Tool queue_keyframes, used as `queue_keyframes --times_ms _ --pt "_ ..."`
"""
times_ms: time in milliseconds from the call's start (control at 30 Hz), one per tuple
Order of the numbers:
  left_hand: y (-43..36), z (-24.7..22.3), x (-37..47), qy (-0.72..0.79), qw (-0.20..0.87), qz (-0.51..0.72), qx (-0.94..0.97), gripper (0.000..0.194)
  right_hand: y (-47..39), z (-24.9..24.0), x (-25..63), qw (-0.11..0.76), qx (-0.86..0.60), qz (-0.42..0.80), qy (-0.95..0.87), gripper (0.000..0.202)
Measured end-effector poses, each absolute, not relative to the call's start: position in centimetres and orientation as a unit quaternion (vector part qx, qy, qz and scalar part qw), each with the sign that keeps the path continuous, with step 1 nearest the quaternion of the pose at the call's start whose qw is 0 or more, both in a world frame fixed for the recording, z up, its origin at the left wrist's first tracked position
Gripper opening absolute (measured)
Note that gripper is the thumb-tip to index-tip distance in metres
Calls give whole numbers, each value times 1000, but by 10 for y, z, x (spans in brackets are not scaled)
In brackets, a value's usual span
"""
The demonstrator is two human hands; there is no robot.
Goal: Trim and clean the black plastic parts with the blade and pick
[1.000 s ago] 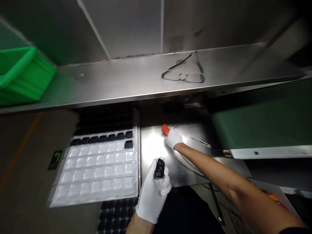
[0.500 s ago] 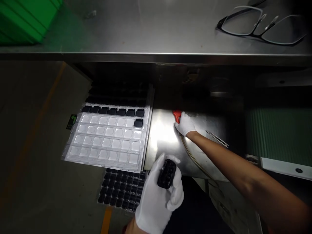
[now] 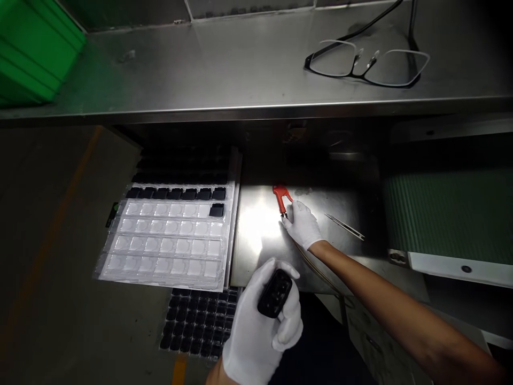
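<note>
In the head view, the clear tray [image 3: 168, 245] holds black pieces [image 3: 217, 210] in its upper rows. The left hand [image 3: 254, 326], palm up, grasps a black case [image 3: 274, 293] in curled fingers. The right hand [image 3: 303, 224] reaches beside the red air gun [image 3: 280, 199]; its grip is unclear.

Beyond both the left hand [image 3: 260, 321] and the right hand [image 3: 302, 225], a long brushed-metal shelf [image 3: 200, 69] runs across, meeting a dark panelled wall [image 3: 140, 13] with pale seams. Beneath its front edge lies a deeply shadowed recess [image 3: 260, 152]. A shiny metal worktop [image 3: 244, 267] extends under the right hand, with a bright patch of reflected light [image 3: 254, 227]. To the hands' right is a ridged green surface [image 3: 452, 219] with a white edge [image 3: 436, 267]; to their left, a dim floor [image 3: 80, 310] carries an orange stripe [image 3: 52, 230].
</note>
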State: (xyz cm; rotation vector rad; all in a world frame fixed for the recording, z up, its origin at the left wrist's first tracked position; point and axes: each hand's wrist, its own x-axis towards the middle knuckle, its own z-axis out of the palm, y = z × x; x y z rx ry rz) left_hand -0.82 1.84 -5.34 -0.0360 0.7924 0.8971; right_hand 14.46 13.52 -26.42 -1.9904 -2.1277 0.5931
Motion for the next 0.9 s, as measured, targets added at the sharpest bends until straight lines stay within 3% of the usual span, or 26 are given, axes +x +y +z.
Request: queue_keyframes --times_ms 433,900 --pt "15 -69 2 365 865 344 -29 39 110 -267 178 102 -685 178 -699 21" --pt "9 -77 12 298 905 304 -15 44 107 -271 247 36 -774 67 -628 28"
